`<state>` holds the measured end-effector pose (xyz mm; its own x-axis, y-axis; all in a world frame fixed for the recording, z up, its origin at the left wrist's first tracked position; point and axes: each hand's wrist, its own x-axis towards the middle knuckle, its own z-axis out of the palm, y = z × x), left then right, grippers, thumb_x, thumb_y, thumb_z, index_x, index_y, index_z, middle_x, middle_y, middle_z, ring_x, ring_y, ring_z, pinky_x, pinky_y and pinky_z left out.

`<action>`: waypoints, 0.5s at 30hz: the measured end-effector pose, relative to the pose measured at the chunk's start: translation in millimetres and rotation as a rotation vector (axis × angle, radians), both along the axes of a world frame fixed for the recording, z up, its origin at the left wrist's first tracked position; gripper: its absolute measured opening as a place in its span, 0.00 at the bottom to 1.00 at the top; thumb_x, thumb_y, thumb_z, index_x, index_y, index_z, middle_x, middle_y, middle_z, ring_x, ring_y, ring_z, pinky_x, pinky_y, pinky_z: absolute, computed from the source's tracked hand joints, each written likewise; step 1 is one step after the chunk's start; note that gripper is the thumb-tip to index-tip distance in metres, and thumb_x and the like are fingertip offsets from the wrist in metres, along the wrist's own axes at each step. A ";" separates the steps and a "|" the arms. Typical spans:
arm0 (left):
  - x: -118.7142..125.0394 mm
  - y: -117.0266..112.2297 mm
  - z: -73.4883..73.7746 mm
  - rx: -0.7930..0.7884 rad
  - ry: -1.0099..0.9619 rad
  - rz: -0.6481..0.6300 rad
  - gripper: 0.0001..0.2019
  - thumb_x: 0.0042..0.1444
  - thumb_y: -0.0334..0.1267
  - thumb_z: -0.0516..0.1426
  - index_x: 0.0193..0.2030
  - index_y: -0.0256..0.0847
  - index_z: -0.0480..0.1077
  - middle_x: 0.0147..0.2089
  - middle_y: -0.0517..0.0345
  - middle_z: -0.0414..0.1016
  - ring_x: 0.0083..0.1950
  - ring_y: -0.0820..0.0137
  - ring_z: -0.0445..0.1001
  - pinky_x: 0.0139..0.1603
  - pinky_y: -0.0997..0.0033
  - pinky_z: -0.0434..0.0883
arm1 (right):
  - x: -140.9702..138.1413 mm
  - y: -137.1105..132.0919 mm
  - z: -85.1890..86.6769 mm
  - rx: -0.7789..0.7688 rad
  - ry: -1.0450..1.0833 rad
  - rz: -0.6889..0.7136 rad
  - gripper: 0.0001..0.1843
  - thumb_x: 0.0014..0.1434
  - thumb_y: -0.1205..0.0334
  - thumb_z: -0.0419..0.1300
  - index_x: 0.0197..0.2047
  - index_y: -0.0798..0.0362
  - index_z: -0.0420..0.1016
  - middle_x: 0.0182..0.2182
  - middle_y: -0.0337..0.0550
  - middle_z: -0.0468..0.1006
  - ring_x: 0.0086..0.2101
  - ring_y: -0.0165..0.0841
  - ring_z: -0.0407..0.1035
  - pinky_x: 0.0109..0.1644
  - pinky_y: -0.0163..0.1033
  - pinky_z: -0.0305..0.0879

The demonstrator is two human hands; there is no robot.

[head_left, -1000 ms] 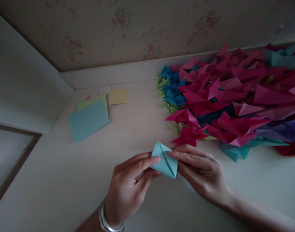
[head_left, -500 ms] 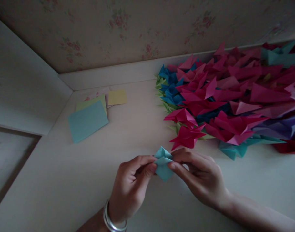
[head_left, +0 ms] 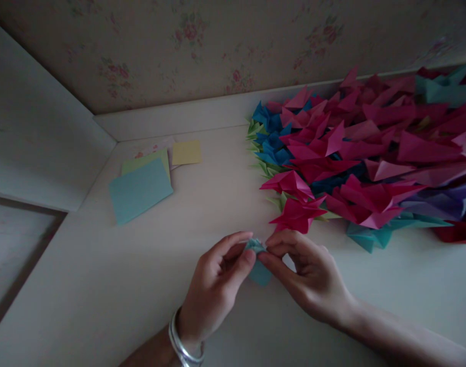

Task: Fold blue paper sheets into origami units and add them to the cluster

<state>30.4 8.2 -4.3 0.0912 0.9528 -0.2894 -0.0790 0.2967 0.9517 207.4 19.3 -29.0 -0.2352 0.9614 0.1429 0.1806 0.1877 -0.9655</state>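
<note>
While a white table (head_left: 83,285) takes up most of the view, a wall (head_left: 217,51) with a faded floral pattern borders it at the back. At the right, a dense heap of folded paper shapes (head_left: 355,153) lies on the table, mainly pink, with blue, green, purple, teal and red among them. Two bare hands are present at the near side, just below the heap's left end: left hand (head_left: 217,283) and right hand (head_left: 311,280). At the left lies a light-blue sheet (head_left: 141,193), partly covering a pale-green sheet (head_left: 146,162); a smaller yellow sheet (head_left: 186,153) lies near their upper right. Silver bangles (head_left: 175,334) encircle the left wrist. Smallest item: a folded light-blue paper (head_left: 260,275), located between the two hands. Left thumb and forefinger pinch its upper left part; right thumb and forefinger pinch its upper right. Remaining fingers are curled, partly hidden. Fold details at its top are obscured.
</note>
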 end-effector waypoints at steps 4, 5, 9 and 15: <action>1.1 -1.2 -2.5 0.032 0.083 0.007 0.07 0.60 0.37 0.63 0.43 0.44 0.82 0.36 0.59 0.85 0.36 0.73 0.79 0.37 0.81 0.73 | -2.0 -2.7 3.2 -0.019 0.001 0.089 0.05 0.64 0.66 0.61 0.43 0.50 0.71 0.26 0.36 0.77 0.26 0.29 0.70 0.28 0.32 0.64; 0.9 -1.2 -3.4 0.018 0.073 0.024 0.06 0.59 0.37 0.64 0.42 0.44 0.82 0.36 0.59 0.85 0.36 0.73 0.78 0.37 0.81 0.72 | -2.2 -2.0 4.2 -0.037 0.010 0.100 0.03 0.64 0.66 0.60 0.43 0.50 0.71 0.26 0.36 0.77 0.26 0.29 0.70 0.27 0.32 0.64; -0.7 1.5 -6.4 -0.102 -0.062 0.128 0.07 0.52 0.36 0.69 0.39 0.45 0.83 0.33 0.62 0.84 0.32 0.76 0.76 0.33 0.83 0.71 | -1.1 6.2 10.1 -0.090 -0.010 0.159 0.06 0.65 0.65 0.60 0.38 0.52 0.78 0.27 0.40 0.79 0.27 0.30 0.71 0.28 0.31 0.66; -3.6 8.1 -4.3 -0.273 -0.271 0.252 0.09 0.44 0.35 0.73 0.34 0.42 0.83 0.32 0.59 0.84 0.32 0.74 0.78 0.34 0.80 0.72 | 7.0 17.3 19.2 0.058 0.008 0.343 0.12 0.64 0.71 0.59 0.46 0.51 0.81 0.37 0.44 0.83 0.36 0.32 0.77 0.39 0.32 0.72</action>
<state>26.8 16.4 -8.7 -0.0260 0.8473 -0.5304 -0.4162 0.4733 0.7764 214.4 36.6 -9.8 -0.5420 0.8167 0.1979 0.0902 0.2906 -0.9526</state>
